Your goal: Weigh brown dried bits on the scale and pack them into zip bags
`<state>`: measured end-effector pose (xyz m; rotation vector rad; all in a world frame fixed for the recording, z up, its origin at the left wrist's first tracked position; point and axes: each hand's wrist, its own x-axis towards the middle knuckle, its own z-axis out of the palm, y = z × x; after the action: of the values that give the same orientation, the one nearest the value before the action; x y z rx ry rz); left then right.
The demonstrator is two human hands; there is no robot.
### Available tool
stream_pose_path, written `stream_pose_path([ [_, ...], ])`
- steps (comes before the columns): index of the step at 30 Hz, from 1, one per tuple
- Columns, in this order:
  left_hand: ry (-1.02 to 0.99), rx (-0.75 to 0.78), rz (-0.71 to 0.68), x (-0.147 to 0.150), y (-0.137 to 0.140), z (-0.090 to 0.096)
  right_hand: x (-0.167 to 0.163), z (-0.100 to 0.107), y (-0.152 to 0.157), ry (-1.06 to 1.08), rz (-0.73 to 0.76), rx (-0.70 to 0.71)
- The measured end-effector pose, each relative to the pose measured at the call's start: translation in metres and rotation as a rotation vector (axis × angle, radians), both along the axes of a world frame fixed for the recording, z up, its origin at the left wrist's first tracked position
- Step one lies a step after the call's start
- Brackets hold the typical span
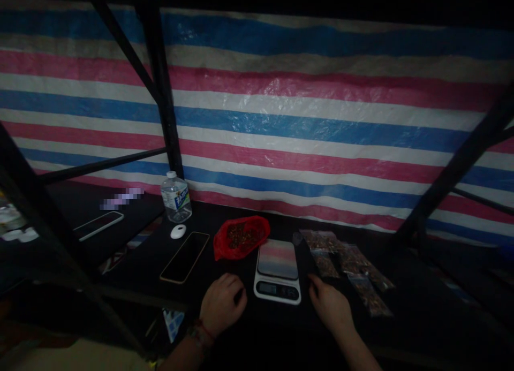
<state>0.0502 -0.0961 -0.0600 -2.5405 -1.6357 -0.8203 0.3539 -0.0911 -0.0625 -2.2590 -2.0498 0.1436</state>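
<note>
A white kitchen scale (pixel 277 292) with a shiny bare plate stands between my hands. My left hand (pixel 224 301), a cord bracelet on its wrist, rests on the dark table left of the scale. Its fingers are curled into a loose fist with nothing visible in them. Just right of the scale lies my right hand (pixel 330 302), its fingers bent in and partly hidden, holding nothing that I can see. Behind the scale, to its left, sits an open red plastic bag (pixel 223 248) with small brown bits inside. Several clear packets (pixel 369 295) of similar bits lie to the right.
A smartphone (pixel 185 257), a white rounded case (pixel 178 231) and a clear plastic bottle (pixel 175 202) stand at left. Another phone (pixel 100 225) lies on the neighbouring table. Dark metal posts (pixel 160 92) frame the workplace, with a striped plastic sheet (pixel 301 114) behind.
</note>
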Motion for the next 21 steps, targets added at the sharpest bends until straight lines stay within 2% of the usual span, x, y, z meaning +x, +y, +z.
stream_pose_path([
  [21,0.000,-0.016,-0.010,-0.0017,0.0012,-0.0014,0.0007,0.0022,-0.0017,-0.001,0.010,0.005],
])
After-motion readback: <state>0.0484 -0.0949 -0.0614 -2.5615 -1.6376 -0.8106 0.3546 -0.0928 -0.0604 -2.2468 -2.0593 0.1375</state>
